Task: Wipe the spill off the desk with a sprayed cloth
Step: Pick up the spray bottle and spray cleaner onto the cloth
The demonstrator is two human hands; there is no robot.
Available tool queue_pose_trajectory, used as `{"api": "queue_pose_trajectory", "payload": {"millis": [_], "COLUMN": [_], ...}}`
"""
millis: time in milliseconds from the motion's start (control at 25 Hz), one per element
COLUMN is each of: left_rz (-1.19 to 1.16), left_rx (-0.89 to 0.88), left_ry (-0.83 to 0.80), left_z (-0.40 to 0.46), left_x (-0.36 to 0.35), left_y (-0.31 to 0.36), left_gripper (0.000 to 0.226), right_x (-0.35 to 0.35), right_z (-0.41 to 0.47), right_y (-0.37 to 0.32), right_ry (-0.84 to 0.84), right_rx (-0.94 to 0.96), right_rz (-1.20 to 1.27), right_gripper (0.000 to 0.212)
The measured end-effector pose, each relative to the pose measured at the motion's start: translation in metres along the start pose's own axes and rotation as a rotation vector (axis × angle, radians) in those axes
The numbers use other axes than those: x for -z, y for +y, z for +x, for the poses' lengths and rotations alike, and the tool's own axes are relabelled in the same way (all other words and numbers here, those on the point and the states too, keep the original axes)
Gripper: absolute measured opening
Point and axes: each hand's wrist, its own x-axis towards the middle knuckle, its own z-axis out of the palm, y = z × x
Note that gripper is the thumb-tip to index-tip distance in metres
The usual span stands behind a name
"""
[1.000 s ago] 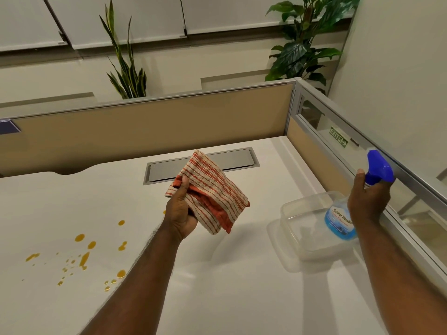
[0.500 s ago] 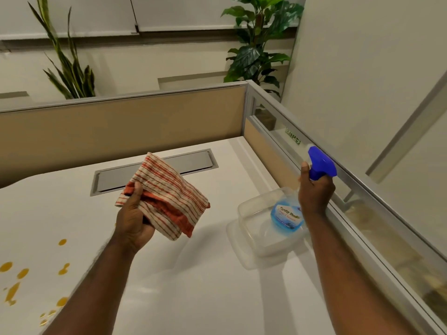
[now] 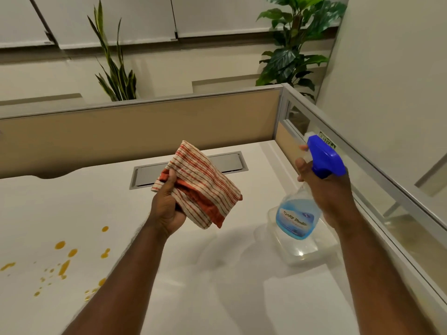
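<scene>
My left hand [image 3: 169, 209] pinches the soft, floppy cloth [image 3: 203, 184] by its bunched edge; my right hand [image 3: 331, 192] wraps the light spray bottle [image 3: 300, 213] at its neck.

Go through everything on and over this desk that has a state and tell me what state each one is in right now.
left hand: closed on the cloth, raised
striped cloth: bunched, held above the desk
right hand: gripping the spray bottle
spray bottle: lifted, part full of blue liquid
clear container: open, on the desk
orange spill: unwiped
desk hatch: closed
</scene>
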Motion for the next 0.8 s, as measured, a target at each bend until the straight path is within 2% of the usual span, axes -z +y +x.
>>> {"api": "queue_pose_trajectory", "payload": {"millis": [80,160,240,480,640,800], "left_rz": [0.0,0.004,0.011,0.018,0.038,0.049], "left_rx": [-0.009,-0.018,-0.024,-0.056,-0.066,-0.077], "left_ry": [-0.017,-0.015,-0.003,0.026,0.065,0.07], "left_z": [0.0,0.001,0.002,-0.001,-0.004,-0.006], "left_x": [-0.001,-0.002,-0.001,0.001,0.004,0.009], "left_y": [0.003,0.004,0.004,0.006,0.007,0.008], "left_gripper": [0.047,0.043,0.043,0.033,0.028,0.026], "right_x": [-0.023,-0.048,-0.07,-0.103,-0.116,-0.13], "right_z": [-0.016,-0.029,-0.04,-0.057,-0.067,-0.079], "right_y": [-0.009,-0.012,-0.01,-0.009,-0.009,-0.003], "right_ry": [-0.148,-0.214,-0.247,-0.14,-0.194,-0.211], "right_rx": [-0.012,-0.032,-0.015,0.021,0.083,0.064], "right_rz": [0.029,0.061,0.076,0.024,0.022,0.021], "right_gripper": [0.032,0.045,0.044,0.038,0.038,0.039]}}
